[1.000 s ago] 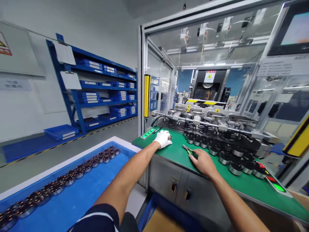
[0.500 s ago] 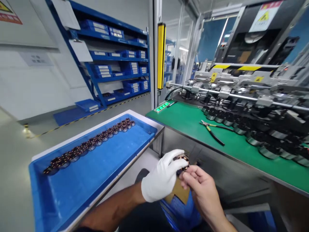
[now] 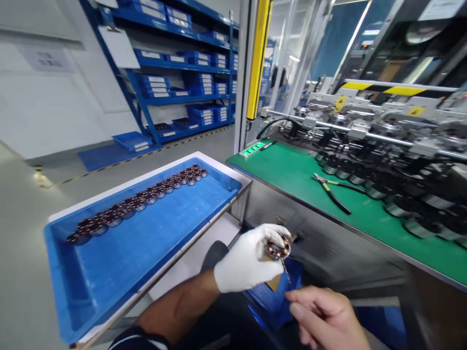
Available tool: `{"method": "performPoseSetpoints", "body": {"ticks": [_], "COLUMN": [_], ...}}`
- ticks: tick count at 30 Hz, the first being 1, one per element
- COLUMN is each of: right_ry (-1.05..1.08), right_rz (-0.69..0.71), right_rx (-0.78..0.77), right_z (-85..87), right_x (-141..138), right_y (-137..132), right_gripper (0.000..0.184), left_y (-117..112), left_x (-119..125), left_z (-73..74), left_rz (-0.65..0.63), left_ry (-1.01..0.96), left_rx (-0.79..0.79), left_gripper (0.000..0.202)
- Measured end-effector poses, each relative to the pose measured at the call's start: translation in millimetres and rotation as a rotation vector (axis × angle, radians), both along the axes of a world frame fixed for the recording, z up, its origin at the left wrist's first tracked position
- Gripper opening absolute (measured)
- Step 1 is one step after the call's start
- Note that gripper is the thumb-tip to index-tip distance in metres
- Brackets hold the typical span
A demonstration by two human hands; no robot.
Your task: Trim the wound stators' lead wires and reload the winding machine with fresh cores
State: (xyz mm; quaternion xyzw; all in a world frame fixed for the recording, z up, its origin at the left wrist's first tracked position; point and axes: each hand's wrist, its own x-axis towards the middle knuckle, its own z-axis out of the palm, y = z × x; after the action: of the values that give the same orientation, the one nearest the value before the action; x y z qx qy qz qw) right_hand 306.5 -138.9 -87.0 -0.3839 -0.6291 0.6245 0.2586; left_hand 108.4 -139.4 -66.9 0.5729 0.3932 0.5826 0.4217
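Observation:
My left hand [image 3: 248,260], in a white glove, is closed round a small round copper-wound part [image 3: 278,248], held in front of me below the bench edge. My bare right hand [image 3: 324,316] sits lower right, fingers pinched on a thin wire [image 3: 285,273] that runs up to the part. Pliers [image 3: 332,190] with yellow-and-black handles lie untouched on the green bench top [image 3: 292,170].
A blue tray [image 3: 153,228] on the left carries a row of several similar round parts [image 3: 138,201] along its far side. Dark round parts [image 3: 383,189] line the machine fixtures at the back of the bench. Blue shelving [image 3: 182,73] stands by the far wall. A yellow light-curtain post [image 3: 258,58] rises at the bench corner.
Both hands left the green bench and came down in front of me. The left hand brought a wound part; the right hand let go of the pliers and now pulls a wire away from the part.

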Motion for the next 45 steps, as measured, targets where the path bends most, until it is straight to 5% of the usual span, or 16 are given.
{"method": "performPoseSetpoints", "body": {"ticks": [4,7,9,12,16,22,28,32,34,36,39,42,43,45], "right_ry": [-0.008,-0.014,-0.007,0.066,0.138,0.192,0.332,0.413,0.395,0.310,0.133,0.097,0.133,0.233], "right_rz": [0.011,-0.144,-0.282,-0.296,-0.287,-0.356,-0.259,-0.432,-0.502,-0.445,-0.177,-0.054,-0.120,-0.329], "right_rx": [0.179,0.558,0.816,0.946,0.905,0.518,0.283,0.118,0.183,0.402,0.693,0.651,0.603,0.517], "right_z": [-17.7,-24.2,-21.1,-7.7,6.7,2.9,4.3,-8.4,-9.5,-1.5,20.9,34.5,34.4,28.4], "right_x": [-17.6,-16.3,-9.7,-2.9,-8.7,-13.1,-13.2,-15.2,-11.2,-3.6,7.2,8.1,5.9,-0.4], "right_y": [-1.4,7.0,12.4,13.7,6.9,6.9,15.3,10.7,9.3,11.5,18.7,22.1,21.5,17.5], "right_gripper": [0.033,0.020,0.036,0.050,0.011,0.019,0.018,0.030,0.026,0.009,0.031,0.011,0.003,0.015], "left_y": [-3.2,-6.7,-9.7,-13.3,-15.4,-17.0,-15.9,-18.5,-19.3,-19.0,-17.4,-17.4,-18.0,-19.6], "left_x": [3.2,6.6,7.4,7.4,11.7,23.6,26.7,28.3,27.4,26.0,25.1,27.0,28.0,29.6], "left_z": [-1.4,-9.0,-15.4,-21.8,-21.4,-12.5,-9.0,-15.1,-16.7,-16.1,-12.8,-9.9,-9.4,-8.7], "left_rz": [0.053,0.184,0.195,0.200,0.234,0.260,0.233,0.307,0.287,0.218,0.096,0.003,-0.001,0.044], "left_ry": [0.035,0.216,0.286,0.361,0.489,0.345,0.667,0.682,0.673,0.653,0.608,0.588,0.585,0.576], "left_rx": [-0.059,0.061,0.163,0.215,0.148,-0.004,0.162,0.179,0.098,0.015,-0.038,-0.035,-0.035,-0.017], "left_gripper": [0.034,0.022,0.024,0.033,0.048,0.057,0.043,0.046,0.050,0.057,0.067,0.065,0.064,0.061]}}
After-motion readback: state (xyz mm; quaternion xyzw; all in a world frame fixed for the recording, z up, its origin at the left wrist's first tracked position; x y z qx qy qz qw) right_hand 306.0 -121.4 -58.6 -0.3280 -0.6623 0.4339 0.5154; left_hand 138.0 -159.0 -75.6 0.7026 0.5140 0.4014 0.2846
